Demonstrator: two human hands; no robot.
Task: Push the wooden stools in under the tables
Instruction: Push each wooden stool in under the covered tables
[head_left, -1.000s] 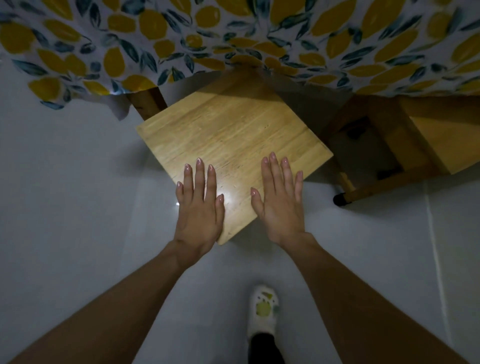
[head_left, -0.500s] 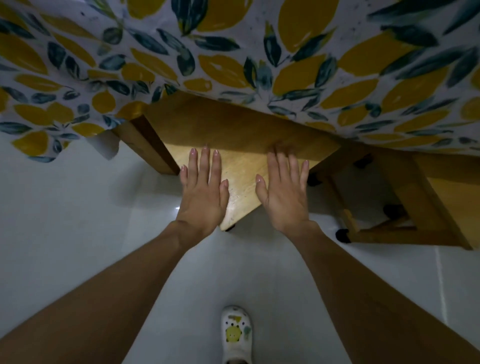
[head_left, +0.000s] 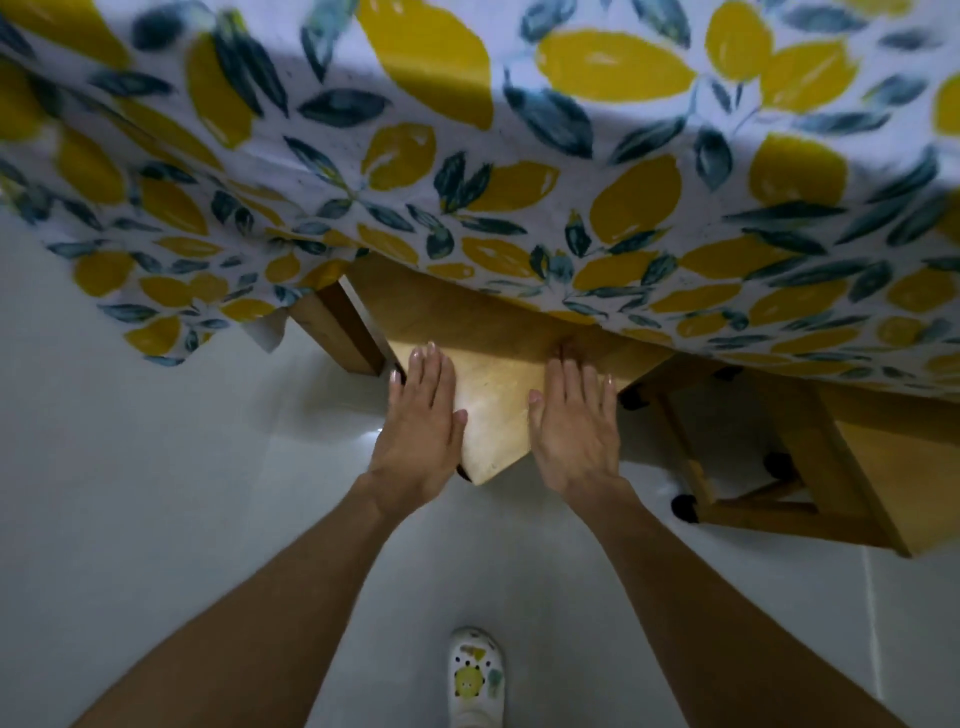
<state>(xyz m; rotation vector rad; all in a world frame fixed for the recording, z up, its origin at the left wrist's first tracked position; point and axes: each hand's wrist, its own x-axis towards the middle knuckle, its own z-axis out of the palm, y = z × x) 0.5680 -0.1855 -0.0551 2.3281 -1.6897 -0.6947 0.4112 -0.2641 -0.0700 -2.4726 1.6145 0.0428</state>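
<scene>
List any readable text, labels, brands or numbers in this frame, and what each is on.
None readable.
Tablecloth: lemon and leaf print only, no words.
Shoe: coloured charms, no legible lettering.
Stool under left hand and right hand: bare wood, no label.

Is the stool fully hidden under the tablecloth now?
No, a corner of the stool sticks out past the tablecloth between both hands.

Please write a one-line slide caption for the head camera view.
Left hand and right hand lie flat on a wooden stool, partly under the lemon-print tablecloth.
</scene>
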